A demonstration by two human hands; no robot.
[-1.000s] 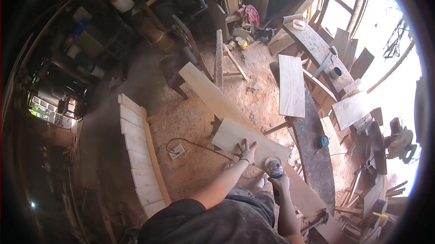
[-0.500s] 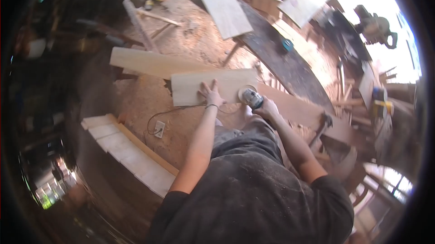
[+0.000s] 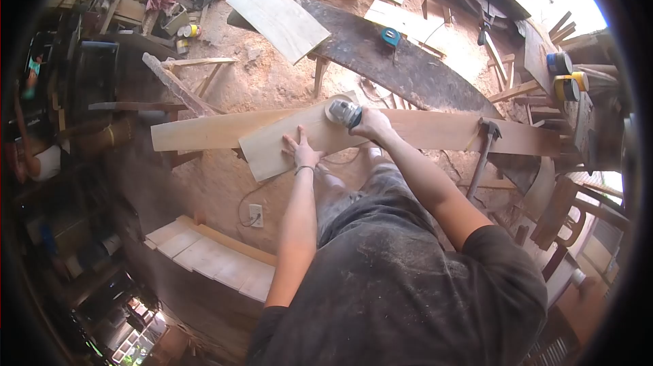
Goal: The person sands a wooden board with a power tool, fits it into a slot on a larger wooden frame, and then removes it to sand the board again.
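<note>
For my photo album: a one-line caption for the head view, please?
Left hand flat on a board, right hand holding a sander on it.

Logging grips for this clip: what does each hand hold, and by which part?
Right hand grips the grinder by its body; left hand lies flat on the short board, holding nothing.

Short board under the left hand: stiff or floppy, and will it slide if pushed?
Probably stiff: the short board overhangs the long plank without sagging. Likely to slide or pivot: it lies askew on bare wood, no clamp visible, left hand pressing it flat. Looks thin, so probably light.
</note>
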